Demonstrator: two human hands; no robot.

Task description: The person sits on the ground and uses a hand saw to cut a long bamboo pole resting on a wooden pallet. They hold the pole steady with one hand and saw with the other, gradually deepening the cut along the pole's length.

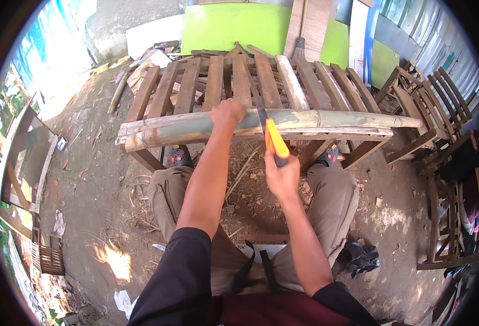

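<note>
A long greenish-grey bamboo pole [179, 130] lies across the near edge of a slatted wooden bench [215, 79]. My left hand [228, 113] is closed on top of the pole, left of its middle. In my right hand [283, 176] is a handsaw [275, 138], gripped by its yellow and black handle. Its dark blade points away from me and crosses the pole just right of my left hand. How deep the blade sits in the bamboo I cannot tell.
My legs straddle the space before the bench, my shoes under its near edge. Wooden chairs [440, 103] stand at the right, and a black plastic bag [358, 257] lies by my right leg. Scrap wood [141, 76] is piled behind the bench; a wooden frame [19, 157] stands at the left.
</note>
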